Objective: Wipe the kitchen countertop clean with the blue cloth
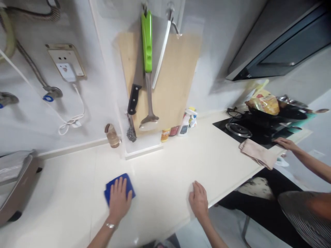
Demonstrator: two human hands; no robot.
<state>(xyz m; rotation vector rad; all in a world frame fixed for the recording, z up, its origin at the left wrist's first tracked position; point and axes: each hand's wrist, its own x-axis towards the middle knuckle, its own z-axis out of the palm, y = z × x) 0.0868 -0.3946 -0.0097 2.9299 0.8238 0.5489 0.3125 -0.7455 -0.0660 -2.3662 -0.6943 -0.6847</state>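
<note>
My left hand (pixel 120 201) lies flat on a folded blue cloth (pixel 129 186) on the white countertop (pixel 165 179), its fingers stretched out and slightly apart. The cloth shows beyond the fingertips and on both sides of the hand. Toward the counter's front edge, my right hand (pixel 198 199) rests on the bare surface with its fingers curled together. Nothing shows in it, though the underside of the fingers is hidden.
A wooden cutting board (pixel 178 75), a green-handled ladle (pixel 148 44) and knives hang on the wall. Below stand a spray bottle (pixel 184 124) and a brown bottle (pixel 112 136). At right, another person's hand (pixel 286 143) is near the cooktop (pixel 232 120) and a pink cloth (pixel 258 153).
</note>
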